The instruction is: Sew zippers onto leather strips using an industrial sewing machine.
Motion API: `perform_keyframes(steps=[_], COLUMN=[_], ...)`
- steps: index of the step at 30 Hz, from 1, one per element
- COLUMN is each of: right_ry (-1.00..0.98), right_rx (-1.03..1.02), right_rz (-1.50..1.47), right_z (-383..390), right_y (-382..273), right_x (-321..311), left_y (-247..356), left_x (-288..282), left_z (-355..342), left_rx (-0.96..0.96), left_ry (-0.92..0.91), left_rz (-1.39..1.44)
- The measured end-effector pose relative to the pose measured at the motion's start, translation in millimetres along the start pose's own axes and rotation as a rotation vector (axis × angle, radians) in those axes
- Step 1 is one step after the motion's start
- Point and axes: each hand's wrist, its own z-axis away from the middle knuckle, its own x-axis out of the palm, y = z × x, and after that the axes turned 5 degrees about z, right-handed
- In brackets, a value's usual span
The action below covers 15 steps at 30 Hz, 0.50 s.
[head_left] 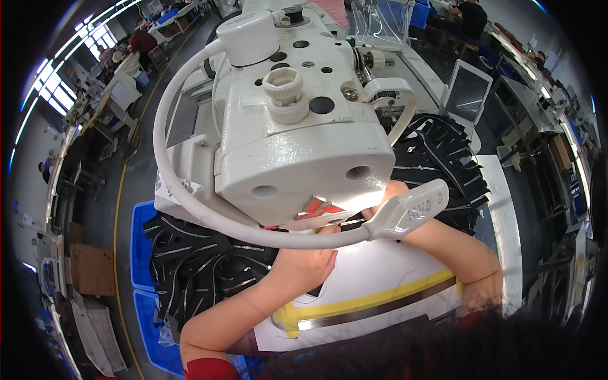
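The white head of a sewing machine (304, 152) fills the middle of the view and hides the needle area. Below its front edge, a short piece of black zipper strip (352, 223) shows in the light. My left hand (307, 267) is curled closed at the left end of that strip, and a black end pokes out beneath the hand. My right hand (394, 192) reaches in from the right, beside the machine head. Its fingertips are mostly hidden by the machine and by the white lamp head (410, 209), so their grip does not show.
Black zipper strips are heaped at left (202, 269) and right (437, 164). Blue bins (144, 253) stand at the left. Yellow tape (373, 296) edges the white work surface (373, 269). A white lamp cable (166, 139) loops around the machine. A tablet-like screen (467, 92) stands at right.
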Motion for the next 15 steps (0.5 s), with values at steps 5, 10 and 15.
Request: perform_keyframes(steps=[5, 10, 15], right_ry=[0.004, -0.041, 0.014], right_rx=[0.061, 0.044, 0.007], right_rz=[-0.554, -0.172, -0.134], right_z=[-1, 28, 28], right_y=[18, 1, -7], right_x=[14, 8, 9], left_y=[0, 2, -3], left_x=[-1, -5, 1], left_z=[0, -1, -1], left_rx=[-0.011, 0.011, 0.05], left_ry=[0.019, 0.062, 0.145], left_rz=[0.049, -0.001, 0.052])
